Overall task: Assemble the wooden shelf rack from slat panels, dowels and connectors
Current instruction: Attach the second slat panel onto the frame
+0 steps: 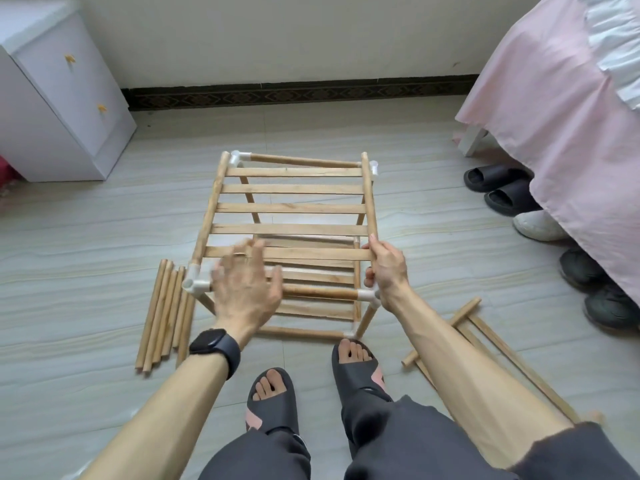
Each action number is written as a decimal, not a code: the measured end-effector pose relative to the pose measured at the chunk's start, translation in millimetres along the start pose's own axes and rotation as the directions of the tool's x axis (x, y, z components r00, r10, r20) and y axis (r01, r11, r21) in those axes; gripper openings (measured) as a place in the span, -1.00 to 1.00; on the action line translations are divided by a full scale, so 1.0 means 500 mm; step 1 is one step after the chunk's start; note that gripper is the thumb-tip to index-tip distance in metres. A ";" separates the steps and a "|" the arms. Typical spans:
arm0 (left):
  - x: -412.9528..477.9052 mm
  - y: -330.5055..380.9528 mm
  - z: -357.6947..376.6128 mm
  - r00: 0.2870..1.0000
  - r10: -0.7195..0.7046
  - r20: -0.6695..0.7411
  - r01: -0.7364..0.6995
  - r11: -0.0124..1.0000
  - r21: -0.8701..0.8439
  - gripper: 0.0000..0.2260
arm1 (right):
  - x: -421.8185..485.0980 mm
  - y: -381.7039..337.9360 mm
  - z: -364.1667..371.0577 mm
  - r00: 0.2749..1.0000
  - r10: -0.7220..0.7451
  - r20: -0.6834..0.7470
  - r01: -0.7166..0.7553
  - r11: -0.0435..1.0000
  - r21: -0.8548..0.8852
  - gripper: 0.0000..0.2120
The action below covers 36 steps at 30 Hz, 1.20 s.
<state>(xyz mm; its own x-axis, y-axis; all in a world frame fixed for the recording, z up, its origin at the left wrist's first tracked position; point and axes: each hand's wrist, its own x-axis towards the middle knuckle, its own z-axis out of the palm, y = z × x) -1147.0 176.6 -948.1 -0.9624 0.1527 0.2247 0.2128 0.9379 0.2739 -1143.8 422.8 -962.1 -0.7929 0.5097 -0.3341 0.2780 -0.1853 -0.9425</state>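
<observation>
While my right hand [386,268] grips the near end of the right rail of the top slat panel [291,209], fingers curled round the rail, my left hand [247,282] is over the panel's near-left part with fingers spread and nothing held. The left hand is motion-blurred, so I can't tell whether it touches the slats. There is a dark watch [214,353] on the left wrist.

The panel lies across the top of the part-built rack [363,317], which stands on the floor [86,237] just beyond my feet. White connectors sit at the corners: near-left [194,282], near-right [369,295], far-left [239,157], far-right [374,168]. A dowel [322,292] runs between the two near connectors. I can't tell if the panel rails are seated. A lower slat panel [311,310] shows through underneath.

A bundle of loose dowels [164,313] lies on the floor just left of the rack. A spare slat panel [485,337] lies on the floor to the right, partly hidden by my right forearm.

Further out there is a white cabinet [62,91] far left and a bed with a pink cover [554,98] far right, with shoes [502,188] at its edge.
</observation>
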 end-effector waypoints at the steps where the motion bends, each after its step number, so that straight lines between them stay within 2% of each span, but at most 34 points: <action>1: 0.004 0.029 0.001 0.995 0.065 0.079 -0.062 0.997 -0.040 -0.60 | -0.002 0.000 0.020 1.000 0.001 -0.007 -0.001 1.000 0.014 -0.67; 4: 0.008 0.109 0.008 0.939 0.217 0.267 -0.191 0.974 -0.121 -0.60 | -0.002 0.000 0.068 0.999 0.049 0.018 -0.051 0.994 0.102 -0.71; 7: 0.008 0.152 0.030 0.890 0.289 0.353 -0.275 0.957 -0.089 -0.54 | -0.005 0.020 0.083 0.982 0.131 0.133 -0.165 0.941 0.295 -0.79; 9: 0.007 0.159 0.045 0.898 0.287 0.333 -0.288 0.956 -0.049 -0.55 | -0.009 0.033 0.068 0.959 0.145 0.243 -0.225 0.912 0.343 -0.84; 14: -0.016 0.165 0.077 0.940 0.274 0.205 -0.283 0.959 0.019 -0.65 | 0.003 0.034 0.017 0.914 0.095 0.393 -0.155 0.980 0.123 -0.84; 17: -0.017 0.187 0.082 0.947 0.243 0.208 -0.256 0.966 0.037 -0.71 | 0.009 0.035 0.008 0.918 0.070 0.391 -0.117 0.988 0.098 -0.84; 22: -0.020 0.197 0.085 0.953 0.222 0.204 -0.245 0.965 0.093 -0.70 | 0.017 0.029 -0.006 0.894 0.084 0.440 -0.113 0.993 0.041 -0.83; 29: -0.026 0.199 0.088 0.968 0.239 0.077 -0.243 0.969 0.050 -0.67 | 0.025 0.017 -0.020 0.871 0.118 0.477 -0.137 0.991 0.003 -0.81; 36: -0.027 0.192 0.097 0.977 0.210 0.043 -0.213 0.973 0.086 -0.69 | 0.020 0.017 -0.022 0.852 0.167 0.497 -0.182 0.983 -0.018 -0.76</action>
<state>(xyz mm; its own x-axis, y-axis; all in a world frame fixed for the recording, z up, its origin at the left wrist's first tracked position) -1121.8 279.9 -970.0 -0.9028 0.3591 0.2368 0.3972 0.9072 0.1385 -1143.4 435.8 -973.8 -0.8983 -0.0145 -0.4391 0.4274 -0.2601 -0.8658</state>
